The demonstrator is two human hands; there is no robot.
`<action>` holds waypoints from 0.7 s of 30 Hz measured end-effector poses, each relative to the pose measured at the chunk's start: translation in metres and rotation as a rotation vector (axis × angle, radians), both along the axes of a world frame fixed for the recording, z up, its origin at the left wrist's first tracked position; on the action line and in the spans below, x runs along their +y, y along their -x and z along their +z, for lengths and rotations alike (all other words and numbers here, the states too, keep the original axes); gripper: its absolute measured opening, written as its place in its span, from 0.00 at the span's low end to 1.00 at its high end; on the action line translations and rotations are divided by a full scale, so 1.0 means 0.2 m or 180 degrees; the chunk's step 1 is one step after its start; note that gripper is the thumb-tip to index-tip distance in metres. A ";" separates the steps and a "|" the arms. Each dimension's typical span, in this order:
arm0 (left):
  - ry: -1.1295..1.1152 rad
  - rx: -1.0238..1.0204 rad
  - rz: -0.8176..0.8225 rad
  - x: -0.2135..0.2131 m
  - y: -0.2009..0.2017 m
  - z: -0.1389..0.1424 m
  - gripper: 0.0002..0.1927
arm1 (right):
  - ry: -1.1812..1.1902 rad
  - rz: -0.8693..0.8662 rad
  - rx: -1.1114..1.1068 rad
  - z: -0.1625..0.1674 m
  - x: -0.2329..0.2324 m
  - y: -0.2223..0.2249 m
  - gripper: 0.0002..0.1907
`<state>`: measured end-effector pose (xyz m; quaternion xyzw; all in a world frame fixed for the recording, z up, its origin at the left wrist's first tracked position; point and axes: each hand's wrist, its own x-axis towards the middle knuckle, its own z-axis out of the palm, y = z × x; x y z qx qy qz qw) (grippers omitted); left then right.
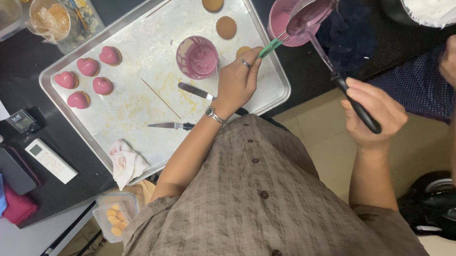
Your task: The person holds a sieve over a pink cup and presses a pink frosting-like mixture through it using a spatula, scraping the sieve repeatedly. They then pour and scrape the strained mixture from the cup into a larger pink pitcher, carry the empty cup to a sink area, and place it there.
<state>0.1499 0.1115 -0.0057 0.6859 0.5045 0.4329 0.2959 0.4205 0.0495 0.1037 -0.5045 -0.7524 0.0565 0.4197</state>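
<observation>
We've got our right hand wrapped tight round the black handle of the sieve — it sits over the pink bowl, up past both hands. Our left hand pinches a green spatula into it, just above the baking tray.

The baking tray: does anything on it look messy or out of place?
Yes. The baking tray has yellowish smears across its middle, and a crumpled stained cloth hangs over its near edge. The pink heart cookies sit neatly together.
</observation>
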 end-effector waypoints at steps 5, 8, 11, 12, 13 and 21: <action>0.0057 0.0101 -0.0017 -0.01 0.00 0.02 0.10 | -0.0258 -0.0074 0.0013 0.00 0.00 0.00 0.12; 0.0049 0.0095 -0.0001 -0.01 -0.01 0.04 0.10 | -0.0193 0.0163 -0.0276 0.01 0.01 0.02 0.10; -0.0036 0.0128 0.0035 -0.01 -0.01 0.05 0.10 | -0.0299 0.0281 -0.0333 0.04 0.02 0.05 0.09; -0.0014 0.0147 0.0010 -0.01 -0.01 0.05 0.10 | -0.0429 0.0264 -0.0305 0.05 0.03 0.05 0.10; 0.0006 0.0164 -0.0015 -0.01 0.00 0.06 0.10 | -0.0560 0.0249 -0.0277 0.06 0.04 0.06 0.10; -0.0092 0.0130 0.0124 -0.02 -0.01 0.08 0.12 | -0.0556 0.0460 -0.0709 0.04 0.03 0.16 0.09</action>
